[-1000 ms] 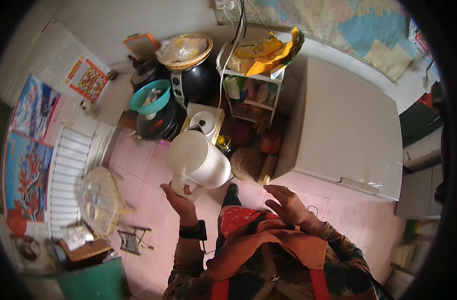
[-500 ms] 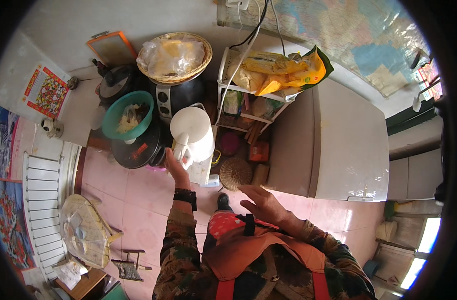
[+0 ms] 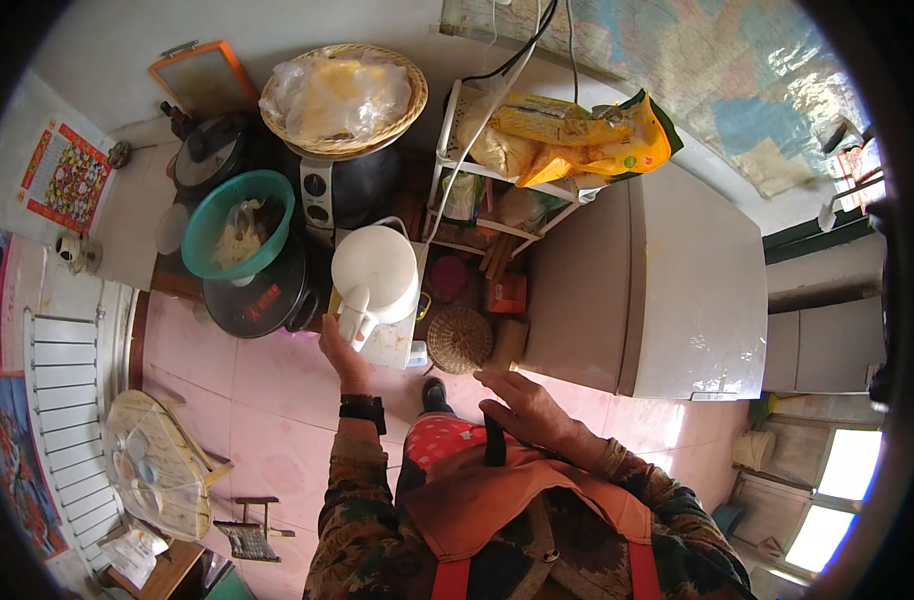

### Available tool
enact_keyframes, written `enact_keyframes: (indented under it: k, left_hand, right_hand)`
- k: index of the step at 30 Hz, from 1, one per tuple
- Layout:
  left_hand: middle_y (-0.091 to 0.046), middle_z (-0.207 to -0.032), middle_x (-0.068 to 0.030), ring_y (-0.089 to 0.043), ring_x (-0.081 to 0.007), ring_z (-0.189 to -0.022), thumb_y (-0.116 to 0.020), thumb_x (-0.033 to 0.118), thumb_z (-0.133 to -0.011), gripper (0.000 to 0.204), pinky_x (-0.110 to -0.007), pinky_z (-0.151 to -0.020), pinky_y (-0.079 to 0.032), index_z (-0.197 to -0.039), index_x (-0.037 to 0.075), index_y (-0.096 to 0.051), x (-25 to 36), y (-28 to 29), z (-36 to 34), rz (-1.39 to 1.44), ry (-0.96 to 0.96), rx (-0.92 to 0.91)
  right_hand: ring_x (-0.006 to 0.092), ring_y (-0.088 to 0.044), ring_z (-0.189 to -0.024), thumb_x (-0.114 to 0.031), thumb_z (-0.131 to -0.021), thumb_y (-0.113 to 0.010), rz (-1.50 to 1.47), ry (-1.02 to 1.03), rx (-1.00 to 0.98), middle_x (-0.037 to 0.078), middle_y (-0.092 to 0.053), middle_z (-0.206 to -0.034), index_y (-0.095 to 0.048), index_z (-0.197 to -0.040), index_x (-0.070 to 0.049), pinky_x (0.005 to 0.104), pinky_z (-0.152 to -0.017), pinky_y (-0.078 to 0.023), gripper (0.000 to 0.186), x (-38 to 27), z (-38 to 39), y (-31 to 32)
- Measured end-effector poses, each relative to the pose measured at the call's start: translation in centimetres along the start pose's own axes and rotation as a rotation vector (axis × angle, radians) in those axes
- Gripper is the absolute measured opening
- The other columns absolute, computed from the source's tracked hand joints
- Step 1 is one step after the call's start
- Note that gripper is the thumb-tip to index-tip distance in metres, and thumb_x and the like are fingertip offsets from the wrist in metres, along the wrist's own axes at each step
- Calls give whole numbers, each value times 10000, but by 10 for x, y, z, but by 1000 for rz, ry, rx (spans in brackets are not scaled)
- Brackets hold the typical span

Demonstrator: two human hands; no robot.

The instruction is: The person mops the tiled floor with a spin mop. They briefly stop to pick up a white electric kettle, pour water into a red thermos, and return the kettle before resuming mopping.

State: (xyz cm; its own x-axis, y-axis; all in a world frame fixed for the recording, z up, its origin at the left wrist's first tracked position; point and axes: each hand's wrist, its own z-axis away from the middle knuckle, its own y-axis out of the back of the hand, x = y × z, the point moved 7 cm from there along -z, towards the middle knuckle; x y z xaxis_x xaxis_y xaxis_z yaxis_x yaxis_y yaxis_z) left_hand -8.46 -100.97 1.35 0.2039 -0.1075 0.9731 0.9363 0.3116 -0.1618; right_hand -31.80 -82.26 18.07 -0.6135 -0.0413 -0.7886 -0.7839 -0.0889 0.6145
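My left hand [image 3: 344,358] is closed round the handle of a white electric kettle [image 3: 380,262], its fingers partly hidden by the handle. The kettle is over a small pale stand [image 3: 394,343]; whether its base rests there I cannot tell. Held out in front of my body, my right hand [image 3: 529,408] is empty, with its fingers stretched and slightly apart. Below and ahead of that hand, a round woven basket [image 3: 459,340] sits low by the shelf.
Left of the kettle, a teal basin [image 3: 199,232] with food in a bag sits on a black round appliance [image 3: 260,303]. Behind are a wicker tray [image 3: 417,112] with bagged food and a white shelf rack [image 3: 440,180]. A fridge [image 3: 697,300] stands right; a low table [image 3: 182,470] is at left.
The kettle and my left hand have come slightly nearer to me. The whole view has shifted a little. My right hand keeps nearly the same pose.
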Motion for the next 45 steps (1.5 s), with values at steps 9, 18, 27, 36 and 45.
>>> enact_keyframes:
  k: [9, 18, 27, 36, 45]
  left_hand:
    - [-449, -610, 6, -432, -129, -583, -432, 445, -949, 448, -292, -590, -371, -663, 105, -486, -13, 9, -13, -25, -25, -18]
    - [-468, -591, -54, -468, -154, -532, -467, 407, -951, 472, -330, -464, -381, -687, 20, -522, -2, 9, -50, -88, -52, -89]
    - [-649, -910, -125, -615, -269, -790, -545, 251, -949, 236, -381, -725, -480, -1030, 40, -612, 47, 23, -20, -233, -305, 54]
    - [-562, -1264, -99, -504, -208, -1198, -477, 181, -997, 302, -321, -1022, -388, -1219, -3, -566, 75, -12, 155, 41, -192, -420]
    - [-443, -1390, -102, -432, -188, -1280, -367, 522, -964, 702, -332, -1083, -334, -1446, 16, -302, 59, -28, 391, 797, 285, -515]
  right_hand:
    - [409, -593, -985, -169, -851, -664, 66, 0, -74, 225, -586, -1107, -521, -1251, -48, 447, -817, -516, 442, 3, 8, -11]
    - [394, -604, -991, -157, -863, -657, 88, 31, -104, 226, -604, -1098, -541, -1237, -30, 428, -834, -512, 412, -8, 6, -15]
    - [338, -637, -980, -140, -860, -647, 20, 46, -146, 209, -615, -1133, -564, -1208, -17, 396, -822, -522, 378, -25, -8, -29]
    - [396, -534, -1158, -175, -865, -604, 174, 390, -50, 244, -539, -1260, -456, -1311, 58, 423, -953, -459, 524, -52, 10, -20]
    - [370, -464, -1258, -418, -948, -397, 83, 1066, -187, 219, -490, -1347, -478, -1312, 45, 527, -1084, -278, 594, -105, 151, -39]
